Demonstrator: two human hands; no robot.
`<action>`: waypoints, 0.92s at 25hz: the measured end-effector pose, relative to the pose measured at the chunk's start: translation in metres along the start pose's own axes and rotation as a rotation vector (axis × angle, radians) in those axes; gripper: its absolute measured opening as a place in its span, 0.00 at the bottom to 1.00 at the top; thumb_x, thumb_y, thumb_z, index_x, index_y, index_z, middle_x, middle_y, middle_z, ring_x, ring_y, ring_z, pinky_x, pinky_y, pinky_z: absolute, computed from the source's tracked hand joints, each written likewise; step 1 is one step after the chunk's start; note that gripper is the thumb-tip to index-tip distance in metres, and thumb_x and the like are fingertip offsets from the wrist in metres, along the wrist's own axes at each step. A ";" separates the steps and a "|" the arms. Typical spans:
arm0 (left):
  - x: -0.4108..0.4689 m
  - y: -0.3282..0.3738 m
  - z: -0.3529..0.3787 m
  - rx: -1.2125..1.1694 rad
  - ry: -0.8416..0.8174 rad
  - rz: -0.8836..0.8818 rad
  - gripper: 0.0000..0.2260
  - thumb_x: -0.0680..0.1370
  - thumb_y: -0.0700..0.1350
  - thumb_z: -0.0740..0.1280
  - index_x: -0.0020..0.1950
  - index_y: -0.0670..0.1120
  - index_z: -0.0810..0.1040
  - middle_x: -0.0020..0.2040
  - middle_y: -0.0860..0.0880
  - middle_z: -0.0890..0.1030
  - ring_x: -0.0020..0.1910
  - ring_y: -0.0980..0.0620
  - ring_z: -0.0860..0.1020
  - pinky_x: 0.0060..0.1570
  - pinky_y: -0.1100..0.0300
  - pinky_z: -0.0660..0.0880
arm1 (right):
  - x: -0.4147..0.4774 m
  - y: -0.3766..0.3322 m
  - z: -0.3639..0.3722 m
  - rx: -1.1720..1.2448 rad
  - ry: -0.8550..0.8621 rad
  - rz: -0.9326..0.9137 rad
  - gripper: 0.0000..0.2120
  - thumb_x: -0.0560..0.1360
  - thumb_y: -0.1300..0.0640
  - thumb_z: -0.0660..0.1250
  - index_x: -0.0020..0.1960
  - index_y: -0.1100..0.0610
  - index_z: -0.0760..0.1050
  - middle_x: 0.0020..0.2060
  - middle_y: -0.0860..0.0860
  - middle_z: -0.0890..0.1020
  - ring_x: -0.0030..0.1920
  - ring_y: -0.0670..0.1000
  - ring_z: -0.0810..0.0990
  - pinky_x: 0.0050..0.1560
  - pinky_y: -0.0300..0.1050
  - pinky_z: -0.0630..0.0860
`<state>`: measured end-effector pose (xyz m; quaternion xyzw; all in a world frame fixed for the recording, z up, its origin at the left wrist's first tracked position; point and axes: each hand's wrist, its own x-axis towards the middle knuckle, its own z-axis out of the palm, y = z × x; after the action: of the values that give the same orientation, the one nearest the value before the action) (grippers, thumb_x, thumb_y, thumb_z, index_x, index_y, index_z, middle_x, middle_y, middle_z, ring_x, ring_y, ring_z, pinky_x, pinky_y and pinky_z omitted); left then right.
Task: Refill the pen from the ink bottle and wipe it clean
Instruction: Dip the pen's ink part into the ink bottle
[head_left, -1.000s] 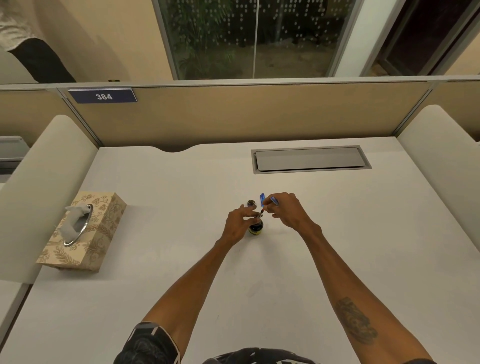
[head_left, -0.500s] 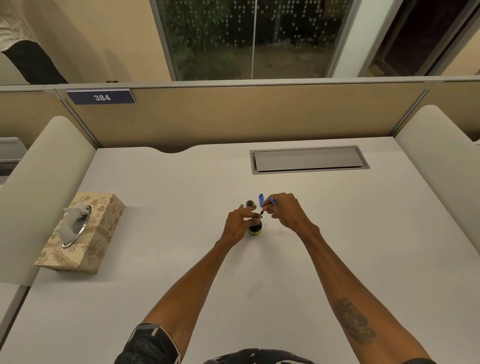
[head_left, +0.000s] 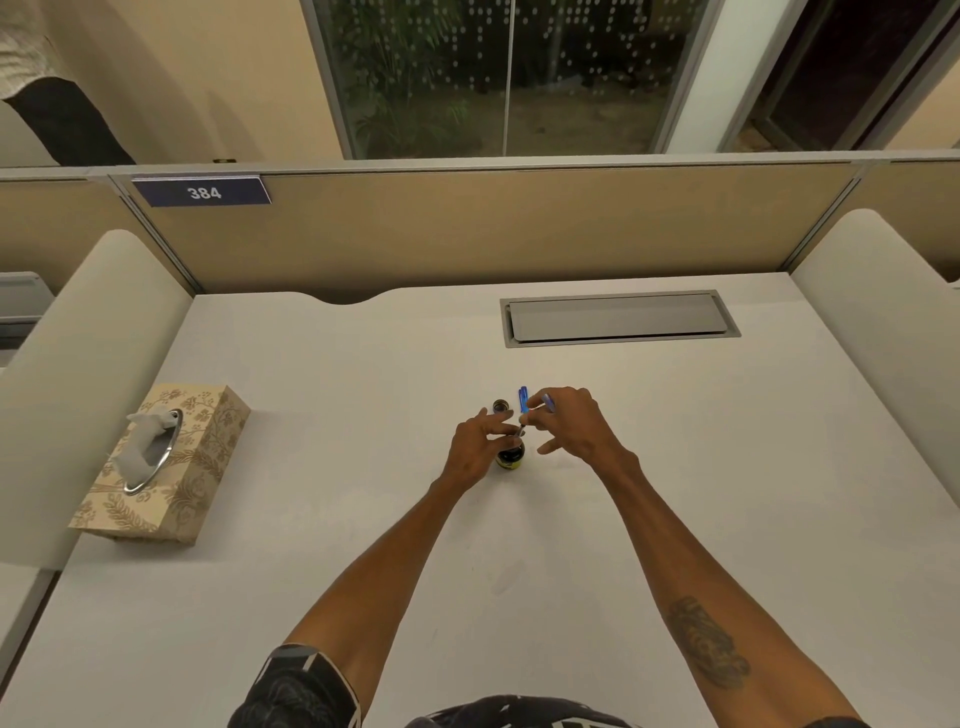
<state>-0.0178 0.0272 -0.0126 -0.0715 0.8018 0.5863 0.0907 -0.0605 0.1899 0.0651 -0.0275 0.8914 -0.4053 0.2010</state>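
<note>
Desk (head_left: 675, 519): broad, smooth, off-white top with a matte finish; its far edge has a shallow curved notch on the left.
Partition (head_left: 519, 228): flat tan panel standing along the far edge, with a dark blue plate reading 384 (head_left: 202, 192) at its upper left.
Side dividers: rounded, pale, padded-looking panels on both sides of the desk.
Cable hatch (head_left: 618, 318): long grey metal rectangle set flush into the desk, far right of centre.
Tissue box (head_left: 161, 467): cream cardboard block printed with a beige floral pattern, lying at the left, well apart from the hands; a white tissue pokes up through its oval, metal-rimmed slot.
Left hand (head_left: 478, 447): fingers spread and loosely curved around the left side of the ink bottle, touching it; the grip is partly hidden.
Right hand (head_left: 576, 426): thumb and forefinger pinched on the pen, other fingers loosely curled.
Ink bottle (head_left: 510, 456): small, round, dark glass with a yellowish label, standing upright mid-desk between the hands.
Pen (head_left: 522, 402): slim translucent blue plastic barrel, held nearly upright, its dark thin tip pointing down at the bottle mouth; whether it is in the ink cannot be told.
Bottle cap (head_left: 501, 406): small dark ring lying on the desk just beyond the bottle.
</note>
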 end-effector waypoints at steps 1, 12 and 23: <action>0.000 0.000 0.000 0.000 -0.001 0.000 0.09 0.75 0.40 0.73 0.55 0.45 0.86 0.70 0.46 0.77 0.79 0.44 0.60 0.77 0.49 0.56 | 0.001 0.001 -0.001 0.002 -0.014 -0.004 0.11 0.73 0.59 0.74 0.54 0.61 0.81 0.46 0.59 0.84 0.46 0.58 0.86 0.41 0.54 0.85; 0.002 -0.002 -0.001 0.028 -0.008 0.016 0.10 0.76 0.40 0.72 0.56 0.44 0.86 0.70 0.45 0.76 0.79 0.42 0.59 0.77 0.46 0.56 | 0.003 0.001 0.001 0.014 -0.008 -0.001 0.09 0.74 0.59 0.73 0.53 0.60 0.81 0.45 0.59 0.84 0.45 0.56 0.86 0.40 0.51 0.85; 0.004 -0.005 -0.001 0.023 -0.013 0.018 0.09 0.76 0.40 0.72 0.56 0.44 0.86 0.70 0.45 0.77 0.79 0.42 0.60 0.77 0.46 0.56 | 0.003 0.000 0.001 0.085 -0.004 -0.011 0.08 0.75 0.63 0.70 0.54 0.61 0.81 0.45 0.59 0.83 0.45 0.57 0.85 0.38 0.53 0.85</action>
<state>-0.0211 0.0250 -0.0180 -0.0592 0.8086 0.5782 0.0915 -0.0627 0.1887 0.0634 -0.0248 0.8728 -0.4438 0.2015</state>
